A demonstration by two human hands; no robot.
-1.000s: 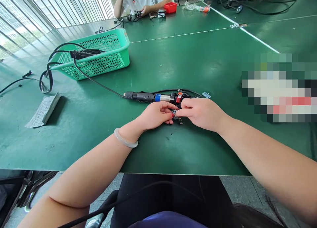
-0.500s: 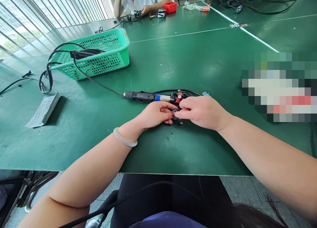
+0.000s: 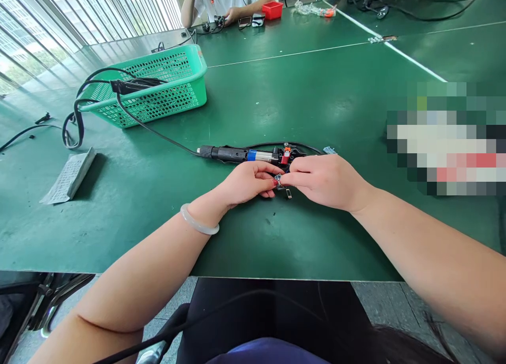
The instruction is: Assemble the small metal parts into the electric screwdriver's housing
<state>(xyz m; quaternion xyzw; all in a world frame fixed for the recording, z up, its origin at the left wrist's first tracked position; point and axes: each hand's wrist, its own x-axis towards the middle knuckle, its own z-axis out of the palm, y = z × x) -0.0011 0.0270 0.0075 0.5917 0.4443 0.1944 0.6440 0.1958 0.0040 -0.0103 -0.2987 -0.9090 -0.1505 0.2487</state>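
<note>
My left hand point(image 3: 247, 183) and my right hand point(image 3: 324, 179) meet fingertip to fingertip over a tiny circuit board point(image 3: 279, 179), both pinching it just above the green table point(image 3: 276, 106). A small metal part point(image 3: 288, 193) lies on the table right under the fingers. Just behind the hands lies an electric screwdriver point(image 3: 241, 154) with a black grip and blue band, its cable point(image 3: 130, 116) running back to the left. A pale bangle point(image 3: 197, 222) is on my left wrist.
A green plastic basket point(image 3: 158, 85) holding a black adapter stands at the back left. A grey perforated strip point(image 3: 69, 175) lies at the left. Another person sits at the far end near a red box point(image 3: 272, 10). A small blue part point(image 3: 329, 150) lies beyond my right hand.
Both hands stay pinched together on the small board; my right hand has shifted only slightly. Nothing else has moved.
</note>
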